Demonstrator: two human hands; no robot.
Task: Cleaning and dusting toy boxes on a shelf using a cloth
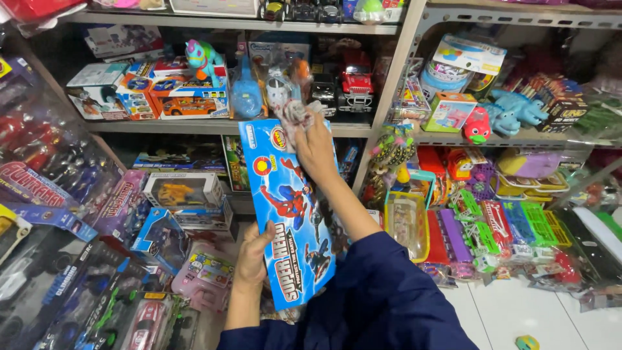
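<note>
Centre of the frame: I hold a long blue toy box point(288, 214) upright in front of the toy-shop shelves. My left hand point(253, 256) clamps its lower left edge, thumb on the printed face, fingers out of sight behind the card. My right hand point(315, 149) grips the top of the box, fingers closed over its upper right corner together with a small clear-wrapped toy point(293, 113) pressed against it. The dark blue sleeve point(382, 298) of my right arm fills the lower centre of the frame.

The box shows red-and-blue cartoon figures on a bright blue ground and stands tilted a little, its top leaning towards the left of the picture.

Behind it, on the middle shelf point(214, 126), sit an orange-and-white boxed vehicle set point(181, 97), a blue plastic toy in a bag point(246, 97) and a red toy jeep point(356, 81). At upper right, two blue plush creatures point(518, 107) and a pink round toy point(477, 126) rest on the neighbouring shelf. Boxed toy cars point(184, 191) crowd the lower left, and packets of bright plastic toys point(505, 227) are stacked at right, above a pale tiled floor point(531, 311).
</note>
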